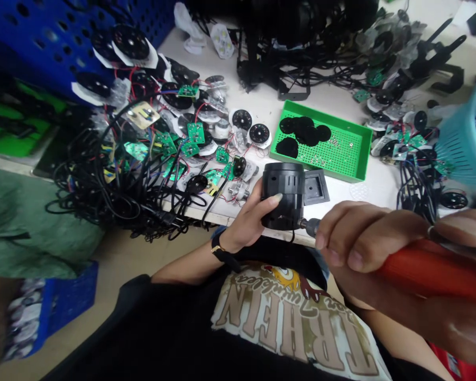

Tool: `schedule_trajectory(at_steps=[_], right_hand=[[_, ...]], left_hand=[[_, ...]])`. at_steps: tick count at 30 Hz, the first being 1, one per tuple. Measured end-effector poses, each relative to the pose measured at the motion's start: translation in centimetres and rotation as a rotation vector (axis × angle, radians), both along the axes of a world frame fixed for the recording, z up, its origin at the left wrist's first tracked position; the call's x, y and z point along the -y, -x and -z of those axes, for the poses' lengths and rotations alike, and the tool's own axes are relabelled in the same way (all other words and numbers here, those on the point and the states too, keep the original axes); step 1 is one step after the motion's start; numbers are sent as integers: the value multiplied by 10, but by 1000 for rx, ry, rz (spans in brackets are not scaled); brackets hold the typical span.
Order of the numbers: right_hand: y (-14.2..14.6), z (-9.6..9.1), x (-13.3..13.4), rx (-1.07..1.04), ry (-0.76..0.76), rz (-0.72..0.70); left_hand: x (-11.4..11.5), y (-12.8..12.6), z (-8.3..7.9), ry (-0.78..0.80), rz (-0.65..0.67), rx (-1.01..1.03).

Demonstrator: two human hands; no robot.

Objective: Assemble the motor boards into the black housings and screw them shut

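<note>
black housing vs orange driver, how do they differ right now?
Shape: the black housing is a squat slotted cylinder; the orange driver is long and slim. Colour: housing all black; driver handle orange. Pose: housing upright in the left hand; driver near level in the right hand. Shared: both hand-held, driver tip at the housing's lower side.

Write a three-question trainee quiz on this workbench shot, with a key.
1. True or false: the left hand holds the black housing while the right hand holds a screwdriver to it.
2. What lies in the green tray? A) black discs B) batteries C) pliers
3. Which wrist wears the watch?
Key: 1 true; 2 A; 3 left.
</note>
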State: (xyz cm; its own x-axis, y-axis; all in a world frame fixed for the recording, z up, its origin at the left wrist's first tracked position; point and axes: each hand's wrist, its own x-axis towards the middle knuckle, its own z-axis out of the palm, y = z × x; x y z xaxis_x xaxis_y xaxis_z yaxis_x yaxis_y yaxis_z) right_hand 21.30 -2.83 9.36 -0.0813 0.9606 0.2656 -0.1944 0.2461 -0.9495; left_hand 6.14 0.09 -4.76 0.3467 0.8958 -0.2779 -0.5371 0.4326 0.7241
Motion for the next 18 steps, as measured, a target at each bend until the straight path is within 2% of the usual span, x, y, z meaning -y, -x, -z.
schedule_trajectory(at_steps=[4,11,18], right_hand=[[8,4,2,11,-81,116],[3,7,1,-46,20,37],[4,26,4,-59,-114,45]], left_hand=[[0,0,2,7,0,-23],[0,2,6,-8,8,-37],[4,0,-1,16,-87,-114]])
